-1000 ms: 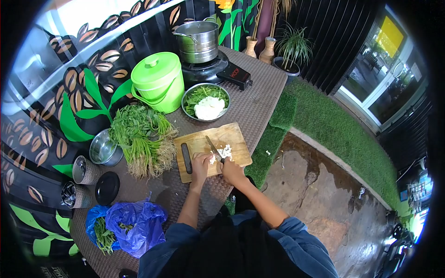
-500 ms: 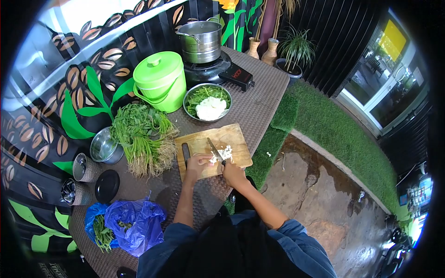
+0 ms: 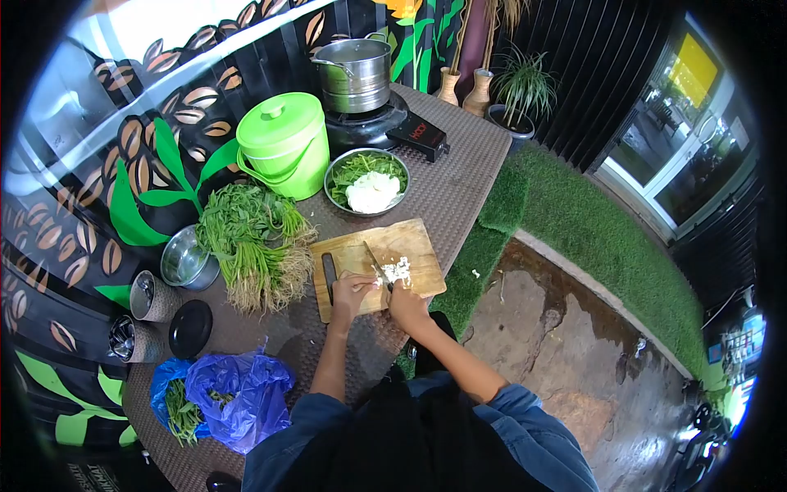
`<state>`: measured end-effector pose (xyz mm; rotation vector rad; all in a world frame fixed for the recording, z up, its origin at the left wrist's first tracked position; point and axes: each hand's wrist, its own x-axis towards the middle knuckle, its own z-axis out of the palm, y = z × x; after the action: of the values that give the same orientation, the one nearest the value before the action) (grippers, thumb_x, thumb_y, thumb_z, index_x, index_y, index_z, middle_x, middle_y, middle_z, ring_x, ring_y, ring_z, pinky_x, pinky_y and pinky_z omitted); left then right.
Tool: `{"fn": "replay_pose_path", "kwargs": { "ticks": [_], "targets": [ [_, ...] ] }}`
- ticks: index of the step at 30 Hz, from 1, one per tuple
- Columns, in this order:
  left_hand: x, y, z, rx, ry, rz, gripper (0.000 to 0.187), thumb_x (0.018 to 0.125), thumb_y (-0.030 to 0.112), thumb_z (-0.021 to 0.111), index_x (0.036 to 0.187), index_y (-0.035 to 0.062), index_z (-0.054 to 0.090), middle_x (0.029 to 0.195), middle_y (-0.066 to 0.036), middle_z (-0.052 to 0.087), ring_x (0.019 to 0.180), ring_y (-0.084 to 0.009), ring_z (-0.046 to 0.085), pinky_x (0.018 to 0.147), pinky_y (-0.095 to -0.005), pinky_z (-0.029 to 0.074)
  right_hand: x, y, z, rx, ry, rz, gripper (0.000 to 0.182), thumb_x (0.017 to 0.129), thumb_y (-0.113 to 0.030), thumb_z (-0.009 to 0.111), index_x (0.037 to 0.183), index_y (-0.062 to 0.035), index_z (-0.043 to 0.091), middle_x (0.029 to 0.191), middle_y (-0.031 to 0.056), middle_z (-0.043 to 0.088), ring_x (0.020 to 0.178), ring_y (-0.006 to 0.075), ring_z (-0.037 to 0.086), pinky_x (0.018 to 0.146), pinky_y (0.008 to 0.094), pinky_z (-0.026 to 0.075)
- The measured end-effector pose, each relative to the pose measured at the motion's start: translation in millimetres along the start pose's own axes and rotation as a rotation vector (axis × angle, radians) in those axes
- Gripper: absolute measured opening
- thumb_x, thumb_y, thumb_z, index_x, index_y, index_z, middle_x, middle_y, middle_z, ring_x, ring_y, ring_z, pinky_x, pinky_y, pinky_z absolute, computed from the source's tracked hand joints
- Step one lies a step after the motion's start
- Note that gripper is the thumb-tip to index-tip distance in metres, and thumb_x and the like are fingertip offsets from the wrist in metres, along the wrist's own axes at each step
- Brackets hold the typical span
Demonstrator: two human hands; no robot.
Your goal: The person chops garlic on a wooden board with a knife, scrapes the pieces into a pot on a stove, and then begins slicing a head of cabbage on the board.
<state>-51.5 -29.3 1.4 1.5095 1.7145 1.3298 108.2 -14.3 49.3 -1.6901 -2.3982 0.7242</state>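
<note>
My right hand is closed round the handle of a knife, whose blade points away from me over the wooden cutting board. Under and beside the blade lies a small heap of chopped white pieces. My left hand rests on the board to the left of the blade, fingers bunched against a small white piece whose kind I cannot make out. The board's dark handle slot shows just beyond this hand.
Left of the board lies a bundle of rooted leafy greens. Behind stand a steel bowl of leaves and something white, a green lidded bucket, and a pot on a stove. Blue plastic bags lie near left.
My right hand and the knife have shifted slightly left, bringing the blade nearer my left fingers. My left hand has moved a little to the right.
</note>
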Motion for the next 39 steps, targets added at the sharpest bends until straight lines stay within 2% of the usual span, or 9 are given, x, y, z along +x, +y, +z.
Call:
{"fn": "replay_pose_path", "kwargs": {
  "ticks": [3,6,8,14,19,21,26,35,39],
  "targets": [
    [-3,1,-1,-0.117,0.023,-0.019,0.025,0.069,0.003,0.079,0.093,0.0054,0.075,0.087,-0.011,0.068,0.083,-0.0172,0.062,0.074,-0.028,0.051,-3,3,-1,-0.028,-0.018,-0.065,0.031,0.093,-0.025,0.046,0.104,0.0036,0.045,0.081,0.0264,0.066,0.077,0.04,0.068,0.069,0.048,0.055],
    [-3,10,-3,-0.046,0.026,-0.061,0.024,0.07,0.003,0.079,0.093,0.0042,0.075,0.087,-0.011,0.068,0.082,-0.017,0.063,0.073,-0.0275,0.051,-9,3,22,-0.032,0.011,0.018,0.03,0.094,-0.025,0.044,0.105,0.0034,0.046,0.082,0.0261,0.067,0.078,0.0394,0.068,0.069,0.0473,0.055],
    [-3,9,-3,0.069,0.019,0.009,0.027,0.071,0.004,0.078,0.096,-0.0006,0.068,0.087,-0.011,0.069,0.083,-0.0172,0.065,0.073,-0.0273,0.051,-12,1,30,-0.037,0.028,0.042,0.031,0.094,-0.025,0.044,0.107,0.0027,0.046,0.083,0.0257,0.067,0.076,0.0398,0.068,0.068,0.0474,0.055],
    [-3,20,-3,-0.027,0.048,-0.026,0.042,0.073,0.006,0.079,0.095,0.0036,0.043,0.086,-0.013,0.07,0.088,-0.0165,0.068,0.073,-0.0276,0.05,1,2,-1,0.021,-0.009,-0.034,0.033,0.094,-0.026,0.045,0.107,0.0036,0.045,0.082,0.0276,0.066,0.077,0.042,0.067,0.067,0.0486,0.055],
    [-5,20,-1,-0.098,0.064,-0.041,0.035,0.074,0.002,0.077,0.092,0.0025,0.046,0.082,-0.011,0.066,0.088,-0.0183,0.069,0.072,-0.0285,0.049,-13,3,26,-0.016,0.072,0.013,0.033,0.094,-0.027,0.046,0.105,0.0039,0.045,0.08,0.0284,0.065,0.076,0.0429,0.067,0.067,0.0499,0.055],
    [-6,22,-1,-0.13,0.055,-0.046,0.033,0.075,0.0,0.075,0.09,0.002,0.046,0.08,-0.011,0.063,0.087,-0.0194,0.069,0.072,-0.0296,0.049,-20,-2,35,-0.12,0.125,-0.005,0.027,0.091,-0.023,0.049,0.102,0.0015,0.047,0.084,0.0261,0.066,0.078,0.0382,0.068,0.065,0.0449,0.056],
    [-6,19,0,-0.135,0.068,-0.015,0.031,0.075,0.0,0.076,0.088,0.002,0.047,0.078,-0.01,0.063,0.088,-0.0173,0.07,0.07,-0.0275,0.048,-3,-7,5,0.021,-0.001,0.016,0.029,0.092,-0.026,0.047,0.102,0.0021,0.047,0.082,0.0264,0.066,0.077,0.0413,0.068,0.068,0.0473,0.055],
    [-7,15,3,-0.078,0.098,0.031,0.031,0.074,0.002,0.077,0.089,0.0013,0.05,0.081,-0.009,0.059,0.083,-0.0186,0.069,0.071,-0.0281,0.05,-17,-15,15,0.057,-0.045,0.125,0.033,0.094,-0.028,0.045,0.104,0.0027,0.046,0.088,0.0295,0.065,0.086,0.0431,0.066,0.074,0.0498,0.053],
    [-6,4,8,0.013,0.111,0.062,0.031,0.074,0.003,0.077,0.089,0.0007,0.05,0.083,-0.01,0.059,0.081,-0.0184,0.068,0.07,-0.0279,0.051,-3,-5,1,0.101,-0.042,0.068,0.034,0.094,-0.03,0.045,0.104,0.0026,0.046,0.087,0.0293,0.065,0.084,0.0435,0.066,0.074,0.0503,0.053]
  ]
}}
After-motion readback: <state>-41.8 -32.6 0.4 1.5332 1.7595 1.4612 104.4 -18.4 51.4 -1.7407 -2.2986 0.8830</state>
